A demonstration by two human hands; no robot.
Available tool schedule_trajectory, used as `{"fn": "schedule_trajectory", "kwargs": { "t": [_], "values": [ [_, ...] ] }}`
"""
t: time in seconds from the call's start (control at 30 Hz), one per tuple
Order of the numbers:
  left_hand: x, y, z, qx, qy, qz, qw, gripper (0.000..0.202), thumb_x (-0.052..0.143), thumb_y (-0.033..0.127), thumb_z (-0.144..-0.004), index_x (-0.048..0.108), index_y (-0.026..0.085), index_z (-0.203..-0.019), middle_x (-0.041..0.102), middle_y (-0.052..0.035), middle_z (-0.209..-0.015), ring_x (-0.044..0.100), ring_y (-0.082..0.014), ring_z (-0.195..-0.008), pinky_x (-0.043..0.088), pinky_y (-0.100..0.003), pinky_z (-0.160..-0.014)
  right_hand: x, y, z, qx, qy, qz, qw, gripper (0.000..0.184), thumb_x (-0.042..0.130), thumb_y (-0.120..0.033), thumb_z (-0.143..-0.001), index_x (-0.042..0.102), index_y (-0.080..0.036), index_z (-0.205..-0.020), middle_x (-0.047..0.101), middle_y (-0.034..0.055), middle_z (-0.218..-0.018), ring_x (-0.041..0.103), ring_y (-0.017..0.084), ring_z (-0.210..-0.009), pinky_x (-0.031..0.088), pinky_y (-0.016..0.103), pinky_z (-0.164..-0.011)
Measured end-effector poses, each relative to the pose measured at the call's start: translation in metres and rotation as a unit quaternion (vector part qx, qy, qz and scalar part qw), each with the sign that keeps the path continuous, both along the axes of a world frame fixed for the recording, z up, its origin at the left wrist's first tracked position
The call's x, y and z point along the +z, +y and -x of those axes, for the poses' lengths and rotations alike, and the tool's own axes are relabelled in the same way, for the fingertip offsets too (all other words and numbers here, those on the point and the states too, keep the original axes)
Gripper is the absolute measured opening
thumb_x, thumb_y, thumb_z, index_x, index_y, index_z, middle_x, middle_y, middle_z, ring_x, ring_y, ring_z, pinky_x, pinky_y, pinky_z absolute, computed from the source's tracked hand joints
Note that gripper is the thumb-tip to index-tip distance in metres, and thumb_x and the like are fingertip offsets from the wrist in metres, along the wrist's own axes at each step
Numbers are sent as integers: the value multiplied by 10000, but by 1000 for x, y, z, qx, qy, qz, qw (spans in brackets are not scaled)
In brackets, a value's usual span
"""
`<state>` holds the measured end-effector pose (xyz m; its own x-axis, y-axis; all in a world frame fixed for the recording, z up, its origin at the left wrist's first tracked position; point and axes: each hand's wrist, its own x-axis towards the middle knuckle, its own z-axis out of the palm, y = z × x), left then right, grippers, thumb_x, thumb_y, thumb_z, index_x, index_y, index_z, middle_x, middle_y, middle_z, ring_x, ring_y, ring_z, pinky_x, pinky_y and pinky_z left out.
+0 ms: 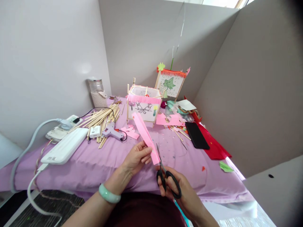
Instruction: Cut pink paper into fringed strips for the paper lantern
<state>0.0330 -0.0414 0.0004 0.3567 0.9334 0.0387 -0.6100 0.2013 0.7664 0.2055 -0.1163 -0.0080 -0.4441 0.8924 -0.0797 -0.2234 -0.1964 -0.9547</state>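
My left hand [137, 157] pinches the lower end of a long folded pink paper strip [144, 132], which slants up and to the left over the table. A green bangle sits on that wrist. My right hand [182, 192] grips black-handled scissors [165, 176]; their blades point up and meet the strip's lower edge, just right of my left fingers. Beyond the strip stands a small paper lantern [144, 107] with a pink fringe and a stick frame.
The table wears a lilac cloth [106, 154]. On it lie a bundle of wooden sticks [104, 118], a glue gun [113, 132], a white power strip [65, 145], a black phone [196, 135], red paper [216, 148], pink scraps, and a second lantern [170, 82] at the back. Grey partition walls enclose it.
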Motion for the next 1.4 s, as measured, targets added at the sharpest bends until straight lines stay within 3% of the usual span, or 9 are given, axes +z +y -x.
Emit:
{"fn": "schedule_trajectory", "kwargs": {
  "t": [0.47, 0.63, 1.03, 1.4],
  "values": [
    [-3, 0, 4, -2, 16, 14, 1000, 313, 786, 286, -680, 620, 129, -894, 414, 107, -473, 219, 13, -336, 249, -153, -382, 7, -12, 7, -52, -58, -23, 997, 503, 618, -573, -801, 586, -162, -1090, 474, -40, -691, 413, 49, -489, 281, 221, -521],
    [0, -2, 5, -5, 14, 21, 1000, 358, 795, 290, -673, 651, 133, -961, 440, 95, -488, 220, 15, -340, 244, -156, -387, 5, -14, 7, -56, -67, -28, 996, 469, 619, -547, -811, 588, -171, -1091, 491, -34, -700, 410, 48, -474, 289, 214, -493],
    [-3, -4, 6, -48, 31, -8, 998, 261, 759, 296, -717, 672, 111, -879, 360, 99, -443, 209, 1, -355, 227, -165, -392, 14, -11, 10, -38, -63, -23, 997, 501, 622, -609, -779, 573, -169, -1014, 530, -19, -691, 469, 77, -530, 329, 224, -546],
    [-3, -6, 7, -39, 3, -9, 999, 226, 768, 276, -706, 640, 123, -814, 379, 92, -465, 224, 2, -360, 219, -161, -397, -2, -14, 14, -41, -16, -11, 999, 460, 635, -581, -784, 543, -174, -977, 501, -41, -666, 411, 42, -444, 269, 202, -468]
  ]
}}
